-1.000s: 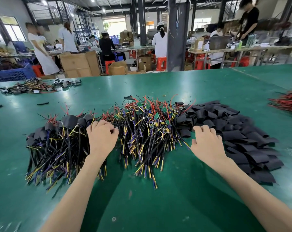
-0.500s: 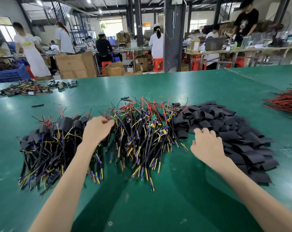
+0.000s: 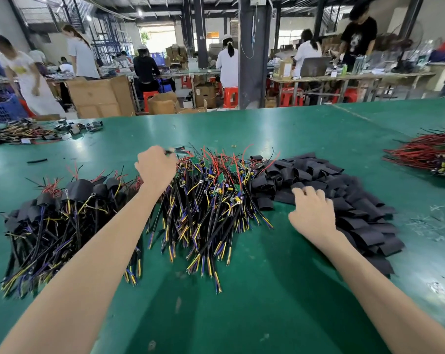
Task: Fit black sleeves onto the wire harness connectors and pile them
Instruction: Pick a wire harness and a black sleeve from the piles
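Here, left hand [image 3: 156, 167] pinches a harness wire [image 3: 174, 150]; right hand [image 3: 312, 213] rests relaxed on black sleeves [image 3: 364, 215].

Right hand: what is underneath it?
The right hand lies over the edge of the black sleeves, fingertips on them, with green table showing beside the thumb. Whether it pinches a sleeve is hidden beneath the palm.

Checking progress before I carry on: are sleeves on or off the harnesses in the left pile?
On: black sleeves cap the top ends of the left pile; the middle pile shows bare green boards.
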Available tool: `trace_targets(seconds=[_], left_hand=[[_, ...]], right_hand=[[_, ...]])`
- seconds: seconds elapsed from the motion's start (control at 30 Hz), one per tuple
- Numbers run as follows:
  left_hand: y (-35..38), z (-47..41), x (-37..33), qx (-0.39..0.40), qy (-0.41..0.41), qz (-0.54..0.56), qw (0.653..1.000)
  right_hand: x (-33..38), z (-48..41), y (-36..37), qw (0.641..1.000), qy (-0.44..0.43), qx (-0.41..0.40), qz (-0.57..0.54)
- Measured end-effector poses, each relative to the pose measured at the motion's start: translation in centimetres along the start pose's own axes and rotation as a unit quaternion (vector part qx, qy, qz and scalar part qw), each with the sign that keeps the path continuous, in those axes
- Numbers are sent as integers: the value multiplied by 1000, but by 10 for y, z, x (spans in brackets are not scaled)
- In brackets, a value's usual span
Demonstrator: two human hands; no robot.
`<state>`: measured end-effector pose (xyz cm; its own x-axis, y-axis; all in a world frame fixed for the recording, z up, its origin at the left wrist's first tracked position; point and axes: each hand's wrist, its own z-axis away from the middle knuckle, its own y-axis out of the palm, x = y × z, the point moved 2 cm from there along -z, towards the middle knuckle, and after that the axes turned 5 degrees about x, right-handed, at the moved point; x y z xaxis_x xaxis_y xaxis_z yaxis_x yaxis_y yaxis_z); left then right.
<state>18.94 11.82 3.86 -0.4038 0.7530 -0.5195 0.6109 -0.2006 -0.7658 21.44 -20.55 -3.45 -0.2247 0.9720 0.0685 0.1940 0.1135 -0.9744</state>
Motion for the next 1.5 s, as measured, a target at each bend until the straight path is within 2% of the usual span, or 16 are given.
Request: trace_targets(seconds=[0.07, 0.13, 0.2, 0.23, 0.43, 0.53, 0.63, 0.8, 0.9, 1.0, 1.2, 1.5], left_hand=[[-13, 0, -13, -8, 24, 91, 996], [-31, -2, -26, 12, 19, 233, 972], [-52, -3, -40, 36, 26, 339, 940], [-65, -4, -46, 42, 42, 348, 936], [-119, 25, -57, 2, 185, 241, 953], [-104, 55, -39, -13, 262, 159, 952], [-74, 82, -12, -18, 270, 115, 956], [-44, 116, 17, -32, 238, 220, 945], [-42, 125, 16, -52, 245, 255, 934], [-40, 128, 18, -63, 234, 280, 929], [-36, 130, 22, -53, 205, 337, 917], [-41, 133, 18, -1, 215, 390, 895]], right_hand=[[3, -5, 8, 998, -68, -5, 11], [5, -8, 16, 993, -112, 5, 30], [5, -10, 20, 992, -121, 21, 39], [5, -10, 20, 992, -118, 24, 40], [8, -7, 12, 993, -105, 18, 48], [9, -4, 8, 994, -108, 19, 27], [13, -1, 5, 995, -98, 13, 18], [22, 3, -5, 990, -129, -10, -51], [33, 10, -12, 972, -201, -23, -119], [43, 19, -15, 959, -254, -16, -128], [54, 26, -20, 924, -217, -14, -313], [63, 36, -28, 904, -232, -33, -358]])
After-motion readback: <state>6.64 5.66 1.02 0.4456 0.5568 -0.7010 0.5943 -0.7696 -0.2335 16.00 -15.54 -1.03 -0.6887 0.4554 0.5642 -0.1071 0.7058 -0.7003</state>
